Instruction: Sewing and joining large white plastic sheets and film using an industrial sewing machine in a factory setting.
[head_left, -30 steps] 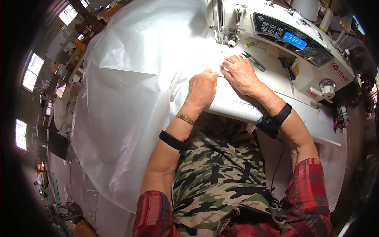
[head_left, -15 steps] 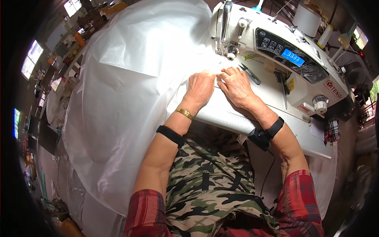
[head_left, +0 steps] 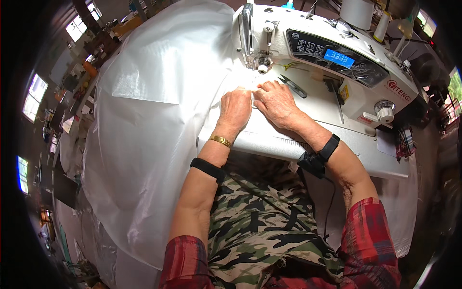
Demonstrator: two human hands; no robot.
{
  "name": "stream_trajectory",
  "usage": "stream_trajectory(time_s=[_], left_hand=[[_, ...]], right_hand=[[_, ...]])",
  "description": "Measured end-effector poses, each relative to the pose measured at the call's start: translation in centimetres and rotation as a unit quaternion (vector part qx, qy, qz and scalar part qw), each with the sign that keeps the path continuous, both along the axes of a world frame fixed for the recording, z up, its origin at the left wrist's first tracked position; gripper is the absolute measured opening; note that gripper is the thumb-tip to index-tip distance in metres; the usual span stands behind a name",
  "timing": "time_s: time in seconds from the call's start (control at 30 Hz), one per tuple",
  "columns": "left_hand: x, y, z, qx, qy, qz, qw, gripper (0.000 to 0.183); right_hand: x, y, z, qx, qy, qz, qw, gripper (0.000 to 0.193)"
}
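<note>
A big translucent white plastic sheet (head_left: 144, 130) is bunched toward the needle area of a white sewing machine (head_left: 332, 62). My left hand (head_left: 236, 110) is closed on the sheet's edge just in front of the presser foot. Close beside it, my right hand (head_left: 278, 105) has thumb and fingers bent together on the same edge. Strong lamp glare washes out the material between my fingertips and the needle. To the right of my right hand lie dark thread snips (head_left: 292, 86) on the machine bed, untouched.
The machine's control panel (head_left: 337, 58) has a lit blue display, with a handwheel (head_left: 384, 111) at its right end. Thread cones (head_left: 357, 13) stand behind. The sheet drapes off the table's left side. A black cable (head_left: 331, 207) hangs from my right wrist's band.
The whole view has shifted, so the machine sits farther left and slightly higher. Both hands stay at the sheet's edge by the needle, with little visible movement of their own.
</note>
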State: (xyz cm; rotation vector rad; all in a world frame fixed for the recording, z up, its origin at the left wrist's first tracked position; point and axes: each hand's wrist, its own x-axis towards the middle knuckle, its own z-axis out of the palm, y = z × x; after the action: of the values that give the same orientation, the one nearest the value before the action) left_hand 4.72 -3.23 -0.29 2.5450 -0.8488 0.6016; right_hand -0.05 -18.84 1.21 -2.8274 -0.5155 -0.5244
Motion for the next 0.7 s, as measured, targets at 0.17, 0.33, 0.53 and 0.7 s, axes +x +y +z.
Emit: stream_trajectory(time_s=[0.17, 0.33, 0.53, 0.7], left_hand=[[-0.7, 0.4, 0.2, 0.002, -0.004, -0.006, 1.000, 0.009], [-1.2, 1.1, 5.9, 0.084, 0.032, -0.007, 0.996, 0.016], [3.8, 11.5, 20.7, 0.103, -0.105, 0.043, 0.988, 0.026], [8.9, 28.7, 21.1, 0.156, -0.188, 0.216, 0.945, 0.040]], right_hand=[[-0.6, 0.1, -0.3, 0.008, -0.018, 0.004, 1.000, 0.028], [-0.6, -0.1, -0.9, 0.019, -0.054, 0.013, 0.998, 0.030], [-0.5, -1.4, -1.0, 0.044, -0.052, 0.027, 0.997, 0.031], [-0.9, -1.5, -1.0, 0.041, -0.014, 0.010, 0.999, 0.039]])
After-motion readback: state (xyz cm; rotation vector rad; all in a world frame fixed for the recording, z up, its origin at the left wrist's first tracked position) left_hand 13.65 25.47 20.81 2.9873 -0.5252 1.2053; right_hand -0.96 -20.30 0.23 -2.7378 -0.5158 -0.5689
